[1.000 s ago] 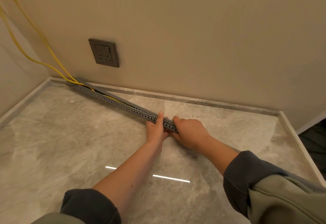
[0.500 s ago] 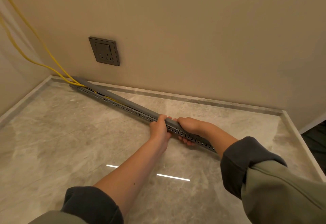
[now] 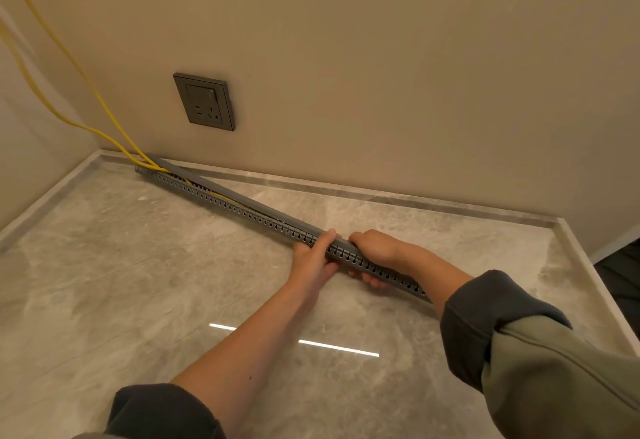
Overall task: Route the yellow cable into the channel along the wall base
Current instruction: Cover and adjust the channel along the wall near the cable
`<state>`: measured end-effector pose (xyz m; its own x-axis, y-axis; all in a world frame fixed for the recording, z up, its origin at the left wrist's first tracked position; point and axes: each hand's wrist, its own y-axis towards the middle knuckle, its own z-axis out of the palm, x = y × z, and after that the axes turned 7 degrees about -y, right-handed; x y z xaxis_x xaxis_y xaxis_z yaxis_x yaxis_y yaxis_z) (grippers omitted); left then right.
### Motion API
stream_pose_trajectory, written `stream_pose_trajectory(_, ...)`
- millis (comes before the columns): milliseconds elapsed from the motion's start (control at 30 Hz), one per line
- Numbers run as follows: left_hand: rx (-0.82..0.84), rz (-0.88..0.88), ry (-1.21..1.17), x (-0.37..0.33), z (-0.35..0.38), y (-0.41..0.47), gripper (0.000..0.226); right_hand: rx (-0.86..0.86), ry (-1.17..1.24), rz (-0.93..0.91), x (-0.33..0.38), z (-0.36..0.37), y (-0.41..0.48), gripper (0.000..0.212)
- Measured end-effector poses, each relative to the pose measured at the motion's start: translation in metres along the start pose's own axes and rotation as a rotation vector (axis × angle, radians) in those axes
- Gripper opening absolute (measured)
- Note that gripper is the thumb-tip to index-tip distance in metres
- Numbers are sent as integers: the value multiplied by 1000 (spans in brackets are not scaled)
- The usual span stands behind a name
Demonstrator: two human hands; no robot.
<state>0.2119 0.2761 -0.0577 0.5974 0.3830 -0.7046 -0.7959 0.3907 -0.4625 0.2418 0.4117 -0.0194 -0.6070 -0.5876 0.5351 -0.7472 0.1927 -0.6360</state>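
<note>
A long grey slotted channel (image 3: 249, 212) lies slantwise on the marble floor, its far end in the corner by the wall base. Two strands of yellow cable (image 3: 69, 58) come down from the upper left and enter the channel's far end, where they show between its walls. A grey cover strip (image 3: 214, 186) lies along the channel's back side, lifted at the far end. My left hand (image 3: 313, 258) grips the channel from the front. My right hand (image 3: 375, 253) is wrapped over it just to the right, fingers curled under. The channel's near end is hidden behind my right sleeve.
A dark grey wall socket (image 3: 205, 102) sits low on the beige wall. A marble skirting (image 3: 381, 193) runs along the wall base and down both sides. A dark opening (image 3: 620, 276) shows at the far right. A light strip reflects on the floor (image 3: 138, 300).
The channel has swung and slid toward me, more of it now showing to the right of my hands. My right hand went from pressing on its end to wrapping round it.
</note>
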Motion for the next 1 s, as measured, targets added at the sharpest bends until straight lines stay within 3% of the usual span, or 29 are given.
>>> stream_pose_trajectory(333,160,53,-6,3,-12,-4,36,5,-7,6,7,-8,-2,46)
stream_pose_trajectory(467,131,136,87,6,-8,-5,40,-76,-80,12,15,-8,-3,40)
stream_pose_trajectory(700,85,272,233,7,-6,-7,41,-17,-94,70,14,-7,-6,49)
stream_pose_trajectory(1000,105,217,82,7,-4,-9,37,-158,-114,-1,15,-2,-10,47)
